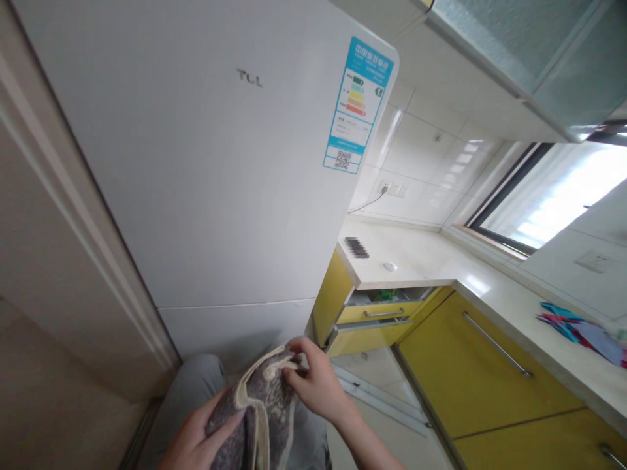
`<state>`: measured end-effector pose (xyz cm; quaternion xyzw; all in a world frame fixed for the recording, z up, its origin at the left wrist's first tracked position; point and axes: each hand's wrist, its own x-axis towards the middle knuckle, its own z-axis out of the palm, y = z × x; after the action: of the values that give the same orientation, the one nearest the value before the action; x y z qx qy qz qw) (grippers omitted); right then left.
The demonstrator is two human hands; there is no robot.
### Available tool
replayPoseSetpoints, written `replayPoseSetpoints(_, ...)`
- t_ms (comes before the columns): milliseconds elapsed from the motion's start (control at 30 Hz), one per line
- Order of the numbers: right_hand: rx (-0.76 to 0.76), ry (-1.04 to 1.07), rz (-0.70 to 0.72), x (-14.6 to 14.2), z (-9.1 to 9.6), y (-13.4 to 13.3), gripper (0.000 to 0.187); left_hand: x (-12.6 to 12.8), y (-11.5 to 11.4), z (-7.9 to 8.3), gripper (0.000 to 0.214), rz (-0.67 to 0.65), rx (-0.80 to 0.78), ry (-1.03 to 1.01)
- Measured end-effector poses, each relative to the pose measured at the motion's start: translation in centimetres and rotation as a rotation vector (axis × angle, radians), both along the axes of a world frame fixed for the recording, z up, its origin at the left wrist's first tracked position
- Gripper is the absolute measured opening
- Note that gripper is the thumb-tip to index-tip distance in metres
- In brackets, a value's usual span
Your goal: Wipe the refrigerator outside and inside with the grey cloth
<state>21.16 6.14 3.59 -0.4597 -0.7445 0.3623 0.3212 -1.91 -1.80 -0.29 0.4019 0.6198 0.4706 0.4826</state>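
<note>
A grey patterned cloth [267,408] with a cream edge is bunched low in the view, in front of a white fridge [206,183]. My left hand [196,440] grips its lower left part, thumb pressed on the fabric. My right hand [318,382] pinches the cloth's upper edge between thumb and fingers. My grey-clad leg [196,385] shows under the cloth.
A white counter [421,261] runs right of the fridge over yellow cabinets [480,372], with one drawer [382,307] pulled open. A small white object [390,266] lies on the counter. Coloured items [582,329] lie at the far right. A window [553,196] is behind.
</note>
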Motion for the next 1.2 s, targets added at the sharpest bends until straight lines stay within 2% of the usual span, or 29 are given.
replayPoseSetpoints(67, 0.029, 0.063, -0.024, -0.1, -0.9, -1.0, 0.042, -0.3, 0.4, 0.0, 0.059, 0.074, -0.076, -0.032)
replayPoseSetpoints(200, -0.059, 0.092, 0.144, -1.1, -2.6, -3.4, 0.070, -1.3, 0.6, -0.9, 0.059, 0.182, -0.171, -0.014)
replayPoseSetpoints(233, -0.054, 0.064, 0.138, -1.4, -3.1, -3.6, 0.068, -1.4, 0.5, -1.1, 0.057, 0.189, -0.176, -0.012)
replayPoseSetpoints(367, 0.004, -0.033, 0.023, -2.2, -4.9, -3.7, 0.038, -1.4, -0.4, -1.3, 0.054, 0.204, -0.158, -0.044)
replayPoseSetpoints(433, 0.018, -0.056, 0.066, -2.4, -5.2, -3.6, 0.033, -1.3, -0.8, -1.0, 0.056, 0.204, -0.147, -0.068)
replayPoseSetpoints(533, 0.042, 0.001, 0.158, -2.6, -4.7, -4.0, 0.044, -1.2, -1.4, -0.5, 0.061, 0.177, -0.138, -0.083)
replayPoseSetpoints(667, 0.096, 0.136, 0.146, -3.1, -4.0, -4.3, 0.069, -1.3, -1.9, -0.4, 0.068, 0.096, -0.104, -0.061)
replayPoseSetpoints(733, 0.124, 0.168, 0.133, -3.4, -4.0, -4.1, 0.066, -1.6, -2.0, -0.6, 0.070, 0.128, -0.082, -0.058)
replayPoseSetpoints(833, 0.112, 0.179, 0.091, -4.5, -4.5, -3.0, 0.052, -2.3, -2.1, -0.8, 0.071, 0.274, -0.072, -0.079)
replayPoseSetpoints(933, -0.049, 0.252, 0.019, -6.9, -5.6, -0.4, 0.042, -3.0, -2.1, -0.5, 0.070, 0.412, -0.073, -0.132)
replayPoseSetpoints(1100, -0.572, 0.571, -0.046, -13.7, -7.8, 5.6, 0.039, -4.1, -2.1, 0.5, 0.069, 0.560, -0.054, -0.225)
replayPoseSetpoints(1200, -0.801, 0.746, -0.123, -18.3, -8.9, 8.7, 0.044, -5.2, -2.1, 0.2, 0.068, 0.676, -0.020, -0.195)
